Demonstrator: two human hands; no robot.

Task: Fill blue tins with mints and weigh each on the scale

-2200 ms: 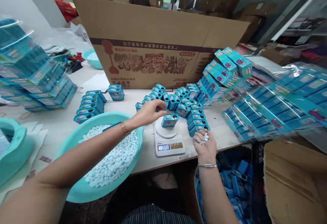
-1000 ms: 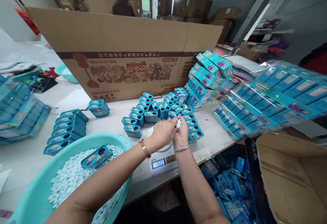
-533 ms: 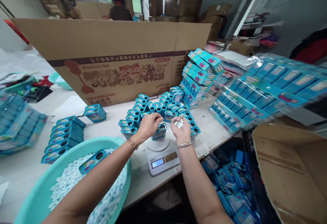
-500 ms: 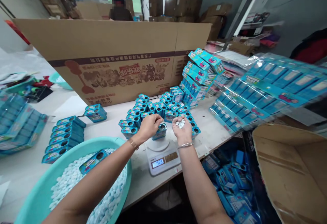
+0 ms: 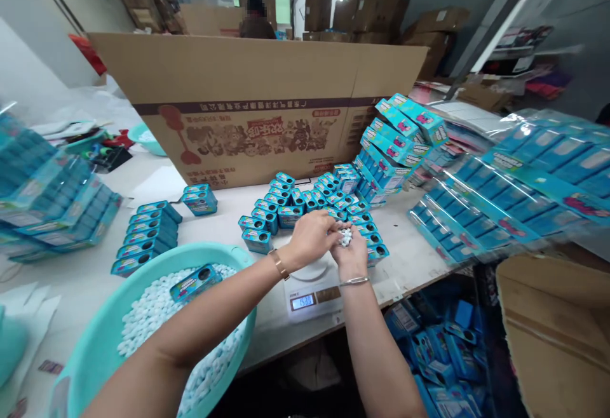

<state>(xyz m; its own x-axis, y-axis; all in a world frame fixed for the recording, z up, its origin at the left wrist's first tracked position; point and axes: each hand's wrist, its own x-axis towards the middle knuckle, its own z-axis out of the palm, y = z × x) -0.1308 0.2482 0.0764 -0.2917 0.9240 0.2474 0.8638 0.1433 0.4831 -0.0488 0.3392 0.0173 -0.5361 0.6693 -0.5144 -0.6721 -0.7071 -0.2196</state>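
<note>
My right hand (image 5: 351,254) is cupped palm up, holding a small heap of white candies (image 5: 345,235). Over that palm, the bent fingers of my left hand (image 5: 312,240) touch the heap; whether a candy is between the fingertips is hidden. Both hands are above a white digital scale (image 5: 328,303) with a lit display. My left hand covers the spot over the weighing plate, so the small box there is out of sight. Blue candy boxes (image 5: 257,240) with round holes on top stand close behind the hands.
A turquoise basin (image 5: 245,323) of white candies, with one blue box (image 5: 195,283) lying on them, stands at left. Box rows (image 5: 147,240) and wrapped packs (image 5: 515,183) flank the table. A large carton (image 5: 267,75) stands behind. An open carton (image 5: 553,329) is at lower right.
My left hand has moved right, from above the box on the scale to the candies in my right palm. The scale's reading has risen slightly. The view has turned left.
</note>
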